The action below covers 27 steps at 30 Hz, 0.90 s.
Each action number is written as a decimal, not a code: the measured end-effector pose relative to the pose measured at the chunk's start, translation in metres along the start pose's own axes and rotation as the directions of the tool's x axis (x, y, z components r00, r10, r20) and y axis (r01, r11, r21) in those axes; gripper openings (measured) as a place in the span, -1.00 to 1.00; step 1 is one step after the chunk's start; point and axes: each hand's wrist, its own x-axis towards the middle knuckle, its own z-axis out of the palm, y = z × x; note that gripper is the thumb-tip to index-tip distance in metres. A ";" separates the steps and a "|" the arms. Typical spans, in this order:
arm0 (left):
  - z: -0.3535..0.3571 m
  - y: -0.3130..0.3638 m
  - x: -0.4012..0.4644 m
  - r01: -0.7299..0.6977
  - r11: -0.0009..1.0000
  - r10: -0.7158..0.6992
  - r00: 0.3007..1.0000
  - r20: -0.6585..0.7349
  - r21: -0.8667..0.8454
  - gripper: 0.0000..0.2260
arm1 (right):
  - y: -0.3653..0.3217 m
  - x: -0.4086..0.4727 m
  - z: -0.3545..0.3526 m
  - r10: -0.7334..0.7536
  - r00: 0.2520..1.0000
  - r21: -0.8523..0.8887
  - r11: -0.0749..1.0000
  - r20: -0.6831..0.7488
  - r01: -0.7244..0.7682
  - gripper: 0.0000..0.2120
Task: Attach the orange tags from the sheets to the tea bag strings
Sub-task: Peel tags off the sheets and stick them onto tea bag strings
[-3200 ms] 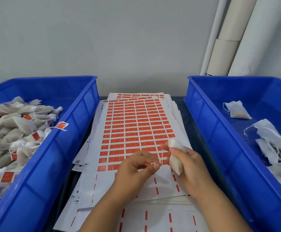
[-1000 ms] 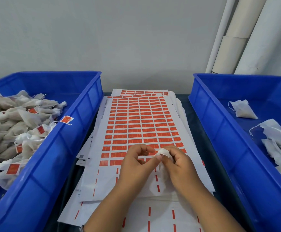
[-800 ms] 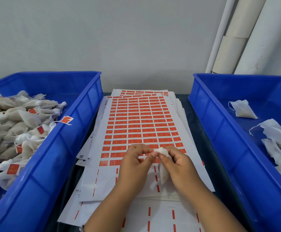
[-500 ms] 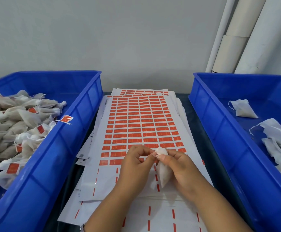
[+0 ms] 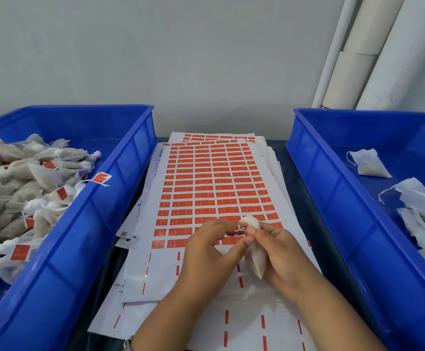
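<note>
A white sheet of orange tags [image 5: 214, 183] lies on a stack of sheets between two blue bins. Over its near rows my right hand [image 5: 280, 257] grips a small white tea bag [image 5: 255, 259], its tied top pointing up. My left hand [image 5: 206, 252] pinches the bag's white string [image 5: 240, 228] at the knot between thumb and fingers. Whether an orange tag sits under my fingers I cannot tell.
The left blue bin [image 5: 79, 224] holds several tea bags with orange tags [image 5: 20, 252], one tag hanging over its rim [image 5: 101, 178]. The right blue bin [image 5: 338, 198] holds several untagged white tea bags [image 5: 368, 164]. White rolls [image 5: 358, 51] lean on the wall at back right.
My hands stayed together over the sheet's near rows. The tea bag swung from upright to hanging down in my right hand, and the string knot now shows between my fingertips.
</note>
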 end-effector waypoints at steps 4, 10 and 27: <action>-0.002 -0.002 0.002 -0.010 0.999 0.008 0.997 -0.073 -0.037 -0.95 | 0.000 -0.002 0.001 -0.010 1.000 -0.085 0.996 0.014 0.011 -0.72; -0.003 -0.008 0.008 0.068 0.996 -0.057 0.982 -0.180 0.055 -0.80 | 0.000 -0.001 0.001 0.006 1.000 -0.197 0.980 0.019 -0.002 -0.81; -0.013 0.021 0.014 0.060 0.998 -0.062 0.990 -0.125 -0.019 -0.91 | -0.015 -0.012 -0.008 -0.029 0.933 -0.029 0.999 0.359 0.042 -0.73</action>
